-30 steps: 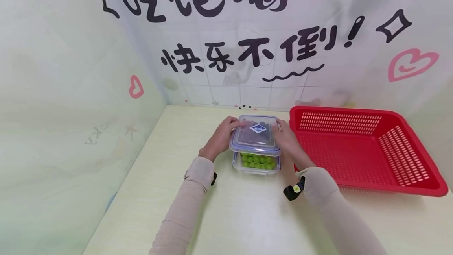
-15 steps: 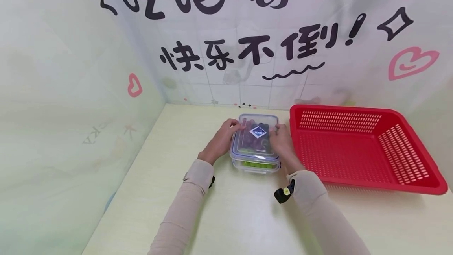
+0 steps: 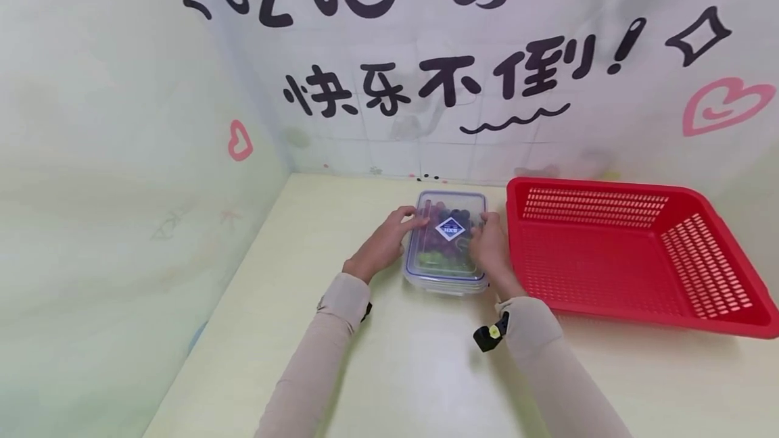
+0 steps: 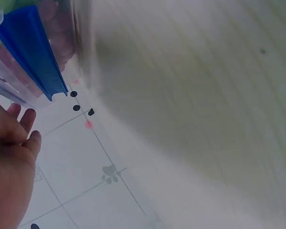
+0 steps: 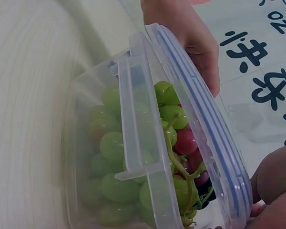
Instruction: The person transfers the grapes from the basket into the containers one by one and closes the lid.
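Note:
A clear plastic food container [image 5: 97,162] full of green, red and dark grapes [image 5: 117,188] stands on the table. Over it lies a clear lid [image 3: 446,259] with a blue seal and a diamond label. In the right wrist view the lid is tilted, with a gap between it and the rim; grape stems show there. My left hand [image 3: 382,243] holds the lid's left edge, thumb on top. At the opposite edge, my right hand [image 3: 489,249] grips the lid; its fingertips are partly hidden. A blue side latch [image 4: 31,52] hangs out from the container in the left wrist view.
A red perforated basket [image 3: 599,269] stands close to the right of the container. Behind the table [image 3: 402,384] rises a wall covering [image 3: 383,154] with black lettering, and another wall closes off the left side.
The lid's front edge has come down and forward over the container, covering the grapes that showed at the front. Both hands moved with it, and the head view shifted slightly.

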Demonstrator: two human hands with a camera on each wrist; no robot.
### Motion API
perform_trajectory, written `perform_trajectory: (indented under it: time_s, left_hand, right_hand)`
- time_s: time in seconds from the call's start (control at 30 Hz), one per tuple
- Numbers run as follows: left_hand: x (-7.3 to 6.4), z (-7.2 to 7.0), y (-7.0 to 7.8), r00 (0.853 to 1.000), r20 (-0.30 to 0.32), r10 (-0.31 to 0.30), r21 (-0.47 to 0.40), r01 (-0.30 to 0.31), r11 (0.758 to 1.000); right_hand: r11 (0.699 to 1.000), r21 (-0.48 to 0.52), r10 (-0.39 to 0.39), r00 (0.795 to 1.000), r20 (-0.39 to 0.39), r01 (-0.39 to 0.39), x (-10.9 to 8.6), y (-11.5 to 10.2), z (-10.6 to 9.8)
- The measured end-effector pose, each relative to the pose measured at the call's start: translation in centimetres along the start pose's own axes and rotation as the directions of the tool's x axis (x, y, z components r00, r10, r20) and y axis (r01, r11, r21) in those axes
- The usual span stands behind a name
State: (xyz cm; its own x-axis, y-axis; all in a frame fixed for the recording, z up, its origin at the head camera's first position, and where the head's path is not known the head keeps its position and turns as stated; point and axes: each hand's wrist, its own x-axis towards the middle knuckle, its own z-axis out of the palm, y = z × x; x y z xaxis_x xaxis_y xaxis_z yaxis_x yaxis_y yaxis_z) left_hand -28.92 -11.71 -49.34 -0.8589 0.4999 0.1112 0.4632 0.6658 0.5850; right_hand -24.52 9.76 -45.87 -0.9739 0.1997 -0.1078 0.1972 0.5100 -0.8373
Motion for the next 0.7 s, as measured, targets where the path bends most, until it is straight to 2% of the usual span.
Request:
perform_trajectory:
  time_s: [0.1, 0.13, 0.23, 0.3, 0.4, 0.57, 0.7]
  left_hand:
    - [0.8, -0.2, 0.6, 0.998, -0.019, 0.066, 0.086, -0.064, 0.994]
    - [1.0, -0.1, 0.8, 0.997, -0.037, 0.061, 0.082, -0.057, 0.995]
    - [1.6, 0.2, 1.3, 0.992, -0.126, 0.005, 0.013, -0.004, 1.000]
    - [2.0, 0.7, 1.5, 0.980, -0.197, -0.033, -0.035, 0.027, 0.999]
    - [2.3, 1.3, 1.6, 0.959, -0.269, -0.089, -0.072, 0.072, 0.995]
    - [2.6, 1.6, 2.1, 0.939, -0.299, -0.171, -0.117, 0.141, 0.983]
    - [2.7, 1.9, 2.5, 0.920, -0.330, -0.212, -0.154, 0.169, 0.974]
  right_hand:
    - [1.000, 0.010, 0.000, 1.000, -0.011, 0.000, 0.0, 0.3, -0.4]
    - [1.000, 0.008, -0.003, 1.000, -0.010, 0.003, 0.1, 0.4, -0.4]
    - [1.000, 0.013, -0.004, 1.000, -0.010, 0.004, 0.2, 0.6, -0.3]
    - [1.000, 0.015, -0.006, 1.000, -0.017, 0.006, 0.3, 0.8, 0.0]
    - [1.000, 0.025, -0.009, 1.000, -0.027, 0.010, 0.3, 1.0, 0.5]
    - [1.000, 0.027, -0.008, 0.999, -0.050, 0.009, 0.3, 1.3, 0.9]
    - [1.000, -0.010, -0.019, 0.995, -0.102, 0.018, 0.2, 1.5, 1.1]
